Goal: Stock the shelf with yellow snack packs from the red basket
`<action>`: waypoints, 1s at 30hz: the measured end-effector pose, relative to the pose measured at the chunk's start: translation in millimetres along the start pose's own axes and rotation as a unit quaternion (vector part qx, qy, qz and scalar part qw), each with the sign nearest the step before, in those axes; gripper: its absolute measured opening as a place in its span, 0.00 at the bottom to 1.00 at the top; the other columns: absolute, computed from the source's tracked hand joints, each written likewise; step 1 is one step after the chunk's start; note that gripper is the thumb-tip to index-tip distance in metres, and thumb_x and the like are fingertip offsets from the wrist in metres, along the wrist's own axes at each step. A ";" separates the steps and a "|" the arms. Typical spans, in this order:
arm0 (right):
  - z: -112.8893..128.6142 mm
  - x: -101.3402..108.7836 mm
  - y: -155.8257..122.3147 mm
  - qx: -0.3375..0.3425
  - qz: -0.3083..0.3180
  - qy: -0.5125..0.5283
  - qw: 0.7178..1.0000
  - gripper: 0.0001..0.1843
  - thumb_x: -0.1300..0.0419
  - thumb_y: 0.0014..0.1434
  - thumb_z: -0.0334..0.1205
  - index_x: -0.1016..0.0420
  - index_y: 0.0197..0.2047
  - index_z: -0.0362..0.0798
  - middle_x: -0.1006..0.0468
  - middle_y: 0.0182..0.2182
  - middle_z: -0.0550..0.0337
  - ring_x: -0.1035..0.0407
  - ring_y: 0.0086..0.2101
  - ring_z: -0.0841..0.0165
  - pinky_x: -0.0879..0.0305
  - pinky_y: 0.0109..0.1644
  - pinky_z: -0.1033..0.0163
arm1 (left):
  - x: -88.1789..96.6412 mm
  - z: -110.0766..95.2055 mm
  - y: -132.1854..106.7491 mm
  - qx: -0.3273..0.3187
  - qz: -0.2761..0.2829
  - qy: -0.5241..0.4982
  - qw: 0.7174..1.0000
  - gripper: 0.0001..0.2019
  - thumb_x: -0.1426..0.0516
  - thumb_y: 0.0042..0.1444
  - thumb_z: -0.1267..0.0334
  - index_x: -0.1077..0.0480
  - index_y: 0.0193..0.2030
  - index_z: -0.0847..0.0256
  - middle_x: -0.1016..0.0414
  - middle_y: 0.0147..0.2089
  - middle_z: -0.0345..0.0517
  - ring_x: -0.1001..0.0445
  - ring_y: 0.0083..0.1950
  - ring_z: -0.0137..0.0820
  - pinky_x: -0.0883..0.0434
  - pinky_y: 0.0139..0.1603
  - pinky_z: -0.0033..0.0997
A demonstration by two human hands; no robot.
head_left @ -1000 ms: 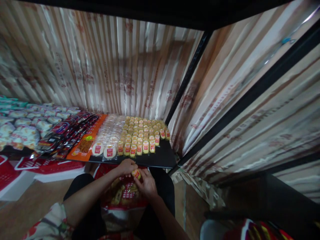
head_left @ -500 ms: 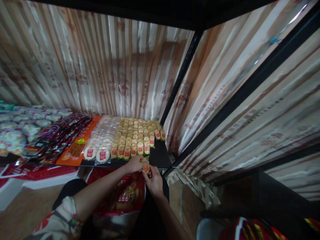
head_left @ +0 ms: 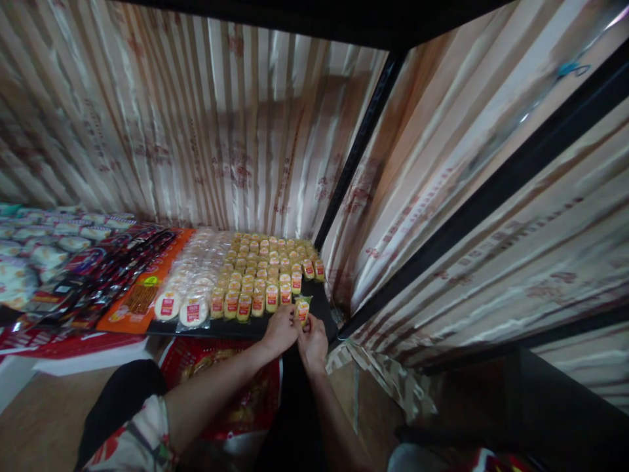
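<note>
Both hands meet at the front right of a black shelf point(head_left: 319, 308). My left hand point(head_left: 279, 328) and my right hand point(head_left: 312, 339) pinch one small yellow wrapped snack point(head_left: 303, 309) with a red label, held upright on the shelf just right of the front row. Rows of the same yellow snacks point(head_left: 265, 265) fill the shelf behind it. A red bag point(head_left: 221, 387) with more snacks lies on my lap under my forearms.
Round white packets point(head_left: 191, 288) sit left of the yellow rows, then an orange packet point(head_left: 142, 295), dark packets point(head_left: 98, 269) and pale bags point(head_left: 29, 249). Striped plastic sheeting point(head_left: 221, 131) hangs behind and to the right, with black frame bars point(head_left: 361, 141).
Both hands have lifted the yellow snack from above my lap up and to the right onto the shelf's front edge. The camera view shifted slightly.
</note>
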State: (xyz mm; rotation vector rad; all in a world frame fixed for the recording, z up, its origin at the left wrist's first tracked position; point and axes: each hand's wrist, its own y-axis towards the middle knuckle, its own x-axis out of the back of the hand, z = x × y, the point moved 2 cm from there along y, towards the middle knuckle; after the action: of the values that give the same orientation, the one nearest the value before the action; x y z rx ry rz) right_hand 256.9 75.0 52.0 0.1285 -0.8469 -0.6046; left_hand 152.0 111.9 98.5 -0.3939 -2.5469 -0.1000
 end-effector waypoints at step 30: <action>-2.7 -26.6 50.7 -0.016 0.017 0.043 0.999 0.18 0.51 0.52 0.33 0.29 0.45 0.43 0.29 0.34 0.52 0.33 0.28 0.66 0.33 0.32 0.63 | -11.4 -10.0 20.4 -0.010 0.040 0.072 0.997 0.22 0.55 0.60 0.70 0.37 0.60 0.67 0.36 0.63 0.53 0.43 0.67 0.33 0.48 0.69 0.31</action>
State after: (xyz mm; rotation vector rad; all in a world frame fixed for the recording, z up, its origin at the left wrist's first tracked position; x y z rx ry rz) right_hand 268.3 131.1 49.7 0.1106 -0.7540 -0.5773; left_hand 172.3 126.8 100.6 -0.4779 -2.3862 -0.1194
